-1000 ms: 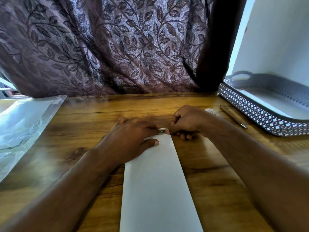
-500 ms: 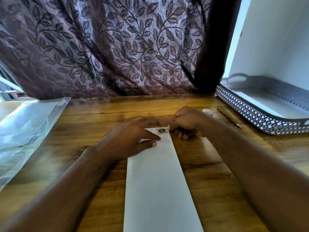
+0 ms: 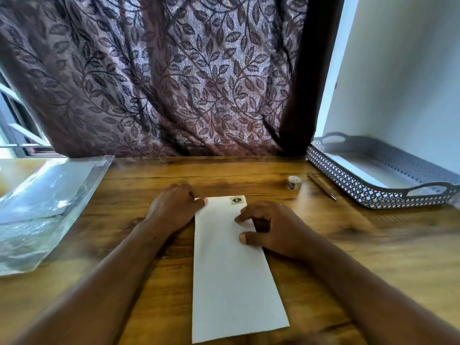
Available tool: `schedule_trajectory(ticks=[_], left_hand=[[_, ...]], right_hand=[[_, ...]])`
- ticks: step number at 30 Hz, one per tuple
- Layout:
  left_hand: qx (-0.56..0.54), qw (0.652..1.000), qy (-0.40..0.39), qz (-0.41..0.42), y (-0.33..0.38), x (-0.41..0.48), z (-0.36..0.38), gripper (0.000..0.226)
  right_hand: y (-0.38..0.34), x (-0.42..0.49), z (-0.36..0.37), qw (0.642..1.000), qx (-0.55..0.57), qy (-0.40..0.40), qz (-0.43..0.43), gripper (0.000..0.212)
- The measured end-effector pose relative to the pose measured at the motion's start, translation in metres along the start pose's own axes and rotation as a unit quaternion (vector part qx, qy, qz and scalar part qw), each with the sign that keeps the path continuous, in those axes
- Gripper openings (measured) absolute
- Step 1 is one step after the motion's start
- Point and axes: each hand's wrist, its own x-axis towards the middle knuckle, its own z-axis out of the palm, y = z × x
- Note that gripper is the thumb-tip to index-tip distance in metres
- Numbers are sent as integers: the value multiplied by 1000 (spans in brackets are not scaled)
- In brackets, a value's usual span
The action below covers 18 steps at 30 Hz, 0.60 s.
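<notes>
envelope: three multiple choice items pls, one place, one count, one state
1. Where on the envelope is the sticker? A far right corner; B near edge; C middle.
2. How many hands touch it? A none; B one; C two.
3. How does it lie? A flat on the table; B upright; C crumpled.
A: the sticker sits at its far right corner. C: the left hand and right hand both rest on it. A: it lies flat on the wood.
</notes>
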Motion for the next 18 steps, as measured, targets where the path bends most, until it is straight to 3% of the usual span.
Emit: schedule_trajectory(ticks=[3,6,10,15,18], left_hand=[[-34,999,-22,-29,4,0,0,34],[-138,989,-30,-52,8,0,-3,29],[-294,950,-53,-94,10,-2,-5,22],[-372,914,-110,-116,14,-9,-3,11],[-446,882,-82,-128,17,-10,-2,15]], right_hand=[[0,3,3,1000,-26,3,0,44],[2,7,4,1000,-22,4,9,46],[1,7,3,999,-31,8,11,45],[0,6,2,999,-27,21,17,47],[-1,3,2,996,32,79,40,58]])
